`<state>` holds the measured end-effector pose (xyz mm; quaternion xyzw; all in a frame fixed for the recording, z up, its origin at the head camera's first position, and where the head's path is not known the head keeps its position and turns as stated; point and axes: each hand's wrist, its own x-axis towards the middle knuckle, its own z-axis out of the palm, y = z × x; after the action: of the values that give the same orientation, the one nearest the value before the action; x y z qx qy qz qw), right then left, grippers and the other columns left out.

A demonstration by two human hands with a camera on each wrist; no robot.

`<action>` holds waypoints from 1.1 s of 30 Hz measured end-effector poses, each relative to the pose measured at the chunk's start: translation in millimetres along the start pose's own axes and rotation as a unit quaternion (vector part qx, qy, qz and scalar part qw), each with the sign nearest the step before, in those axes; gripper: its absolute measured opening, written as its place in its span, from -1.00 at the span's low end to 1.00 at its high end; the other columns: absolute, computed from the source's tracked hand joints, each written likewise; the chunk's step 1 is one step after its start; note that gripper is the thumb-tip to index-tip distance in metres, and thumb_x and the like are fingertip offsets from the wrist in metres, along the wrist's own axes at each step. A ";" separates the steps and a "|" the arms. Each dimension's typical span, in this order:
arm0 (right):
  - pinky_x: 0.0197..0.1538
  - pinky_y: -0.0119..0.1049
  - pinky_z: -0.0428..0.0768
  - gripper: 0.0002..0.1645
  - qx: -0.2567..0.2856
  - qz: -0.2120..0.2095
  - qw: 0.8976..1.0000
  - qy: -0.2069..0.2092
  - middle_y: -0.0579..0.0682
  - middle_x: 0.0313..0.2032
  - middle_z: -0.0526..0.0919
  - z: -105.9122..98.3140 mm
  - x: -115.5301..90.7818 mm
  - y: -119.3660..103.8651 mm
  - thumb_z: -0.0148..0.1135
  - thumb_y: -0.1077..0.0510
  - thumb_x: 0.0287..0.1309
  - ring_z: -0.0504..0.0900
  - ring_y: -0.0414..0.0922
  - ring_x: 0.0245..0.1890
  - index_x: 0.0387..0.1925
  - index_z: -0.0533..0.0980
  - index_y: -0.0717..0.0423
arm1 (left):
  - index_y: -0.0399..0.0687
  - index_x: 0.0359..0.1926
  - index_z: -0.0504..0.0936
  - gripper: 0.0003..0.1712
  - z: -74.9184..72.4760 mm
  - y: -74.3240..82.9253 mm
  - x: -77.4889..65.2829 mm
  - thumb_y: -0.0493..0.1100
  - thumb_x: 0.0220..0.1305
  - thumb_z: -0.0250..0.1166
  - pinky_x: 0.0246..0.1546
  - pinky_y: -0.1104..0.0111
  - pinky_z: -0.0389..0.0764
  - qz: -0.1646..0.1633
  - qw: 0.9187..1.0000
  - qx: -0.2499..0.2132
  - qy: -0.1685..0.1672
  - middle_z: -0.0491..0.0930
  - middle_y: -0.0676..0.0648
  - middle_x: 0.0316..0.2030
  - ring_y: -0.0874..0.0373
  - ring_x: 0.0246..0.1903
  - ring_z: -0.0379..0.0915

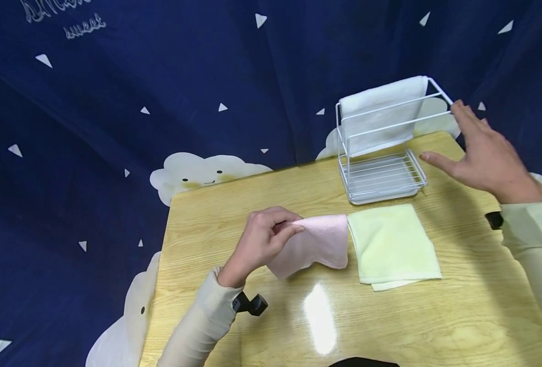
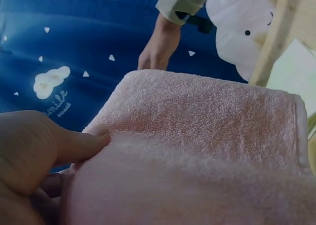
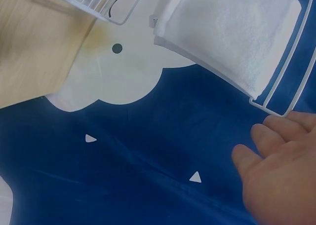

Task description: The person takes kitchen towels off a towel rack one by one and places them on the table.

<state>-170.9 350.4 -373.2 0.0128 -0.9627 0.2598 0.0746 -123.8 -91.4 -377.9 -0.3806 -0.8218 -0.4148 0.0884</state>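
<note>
Left hand [image 1: 264, 239]: pinches a pink terry towel [image 1: 321, 239], fingers partly hidden beneath. Right hand [image 1: 488, 155]: fingers spread at the end of a white wire rack [image 1: 381, 178]; contact unclear. White cloth [image 1: 381, 99]: draped on the rack. Folded pale-yellow cloth [image 1: 395, 244]: right of the towel. Glossy wood-grain table [image 1: 381, 326]: near edge cut off. Backdrop: navy curtain [image 1: 184, 61], white triangles [image 1: 260, 20], clouds [image 1: 197, 165].

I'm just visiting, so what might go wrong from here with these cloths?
The pink cloth might slip or crumple, since the left hand's grip pinches it at one end. The right hand, at the upper end of the white rack, might nudge it, perhaps shifting the white towel hanging there.
</note>
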 end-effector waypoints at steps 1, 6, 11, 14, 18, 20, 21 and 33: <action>0.41 0.31 -0.23 0.31 0.001 0.000 1.000 0.000 -0.02 0.58 -0.35 0.1 0.0 -0.4 0.31 -0.29 0.20 -0.30 0.44 0.44 0.60 -0.30 0.04 | -0.15 -0.27 0.79 -0.93 1.7 -0.7 -1.9 -0.23 0.25 0.46 -0.55 0.49 0.39 0.000 1.000 -0.003 -0.002 0.69 0.04 -0.37 0.33 -0.56 0.36; 0.41 0.30 -0.24 0.30 -0.002 0.002 1.000 0.000 -0.03 0.58 -0.36 -0.1 0.0 -1.9 0.30 -0.29 0.20 -0.31 0.42 0.45 0.60 -0.30 0.04 | -0.15 -0.27 0.79 -0.92 10.0 -2.8 -10.6 -0.23 0.24 0.46 -0.54 0.52 0.41 0.005 1.000 -0.011 -0.015 0.70 0.03 -0.36 0.34 -0.55 0.37; 0.42 0.28 -0.24 0.28 -0.002 -0.004 1.000 0.001 -0.03 0.58 -0.35 -0.2 -0.3 -1.4 0.29 -0.28 0.22 -0.30 0.43 0.45 0.60 -0.29 0.06 | -0.13 -0.26 0.79 -0.93 17.6 -2.8 -20.2 -0.22 0.25 0.46 -0.51 0.54 0.43 -0.003 0.999 -0.018 -0.035 0.71 0.04 -0.36 0.36 -0.52 0.41; 0.43 0.26 -0.25 0.28 0.000 -0.005 1.000 0.000 -0.04 0.58 -0.35 -0.3 -0.5 -1.3 0.29 -0.28 0.21 -0.31 0.42 0.45 0.60 -0.28 0.06 | -0.12 -0.26 0.79 -0.93 21.6 -2.4 -25.1 -0.21 0.25 0.46 -0.51 0.55 0.42 -0.011 0.999 -0.023 -0.043 0.70 0.05 -0.36 0.37 -0.52 0.40; 0.43 0.27 -0.26 0.28 0.004 -0.003 1.000 0.002 -0.05 0.58 -0.34 -1.3 0.0 -1.6 0.30 -0.27 0.21 -0.32 0.40 0.46 0.61 -0.28 0.04 | -0.12 -0.27 0.79 -0.93 26.4 -1.6 -30.3 -0.21 0.24 0.47 -0.50 0.54 0.43 -0.011 0.999 -0.030 -0.043 0.71 0.05 -0.36 0.37 -0.50 0.43; 0.42 0.28 -0.26 0.28 0.005 -0.002 1.000 0.003 -0.05 0.58 -0.34 -1.7 -0.3 -1.7 0.31 -0.27 0.21 -0.33 0.40 0.46 0.61 -0.28 0.03 | -0.11 -0.27 0.79 -0.93 28.9 -1.6 -32.9 -0.22 0.24 0.46 -0.49 0.55 0.44 -0.013 0.998 -0.032 -0.045 0.71 0.05 -0.35 0.38 -0.48 0.45; 0.42 0.28 -0.26 0.28 0.005 -0.001 1.000 0.003 -0.04 0.58 -0.34 -1.9 -0.4 -1.7 0.31 -0.27 0.21 -0.33 0.40 0.46 0.61 -0.28 0.03 | -0.11 -0.26 0.79 -0.93 30.1 -1.5 -34.2 -0.22 0.24 0.46 -0.47 0.56 0.45 -0.015 0.998 -0.033 -0.046 0.72 0.04 -0.35 0.39 -0.46 0.47; 0.42 0.28 -0.24 0.27 0.008 -0.005 1.000 0.000 -0.08 0.57 -0.33 -2.1 0.6 -0.3 0.32 -0.25 0.21 -0.31 0.42 0.45 0.61 -0.26 0.02 | -0.09 -0.26 0.80 -0.89 47.1 -8.2 -39.4 -0.16 0.23 0.48 -0.40 0.55 0.52 -0.055 0.993 -0.057 -0.084 0.74 0.03 -0.33 0.41 -0.41 0.54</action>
<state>-171.2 351.2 -371.2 0.0181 -0.9605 0.2670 0.0761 -94.1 -80.9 -431.3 -0.3724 -0.8212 -0.4315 -0.0255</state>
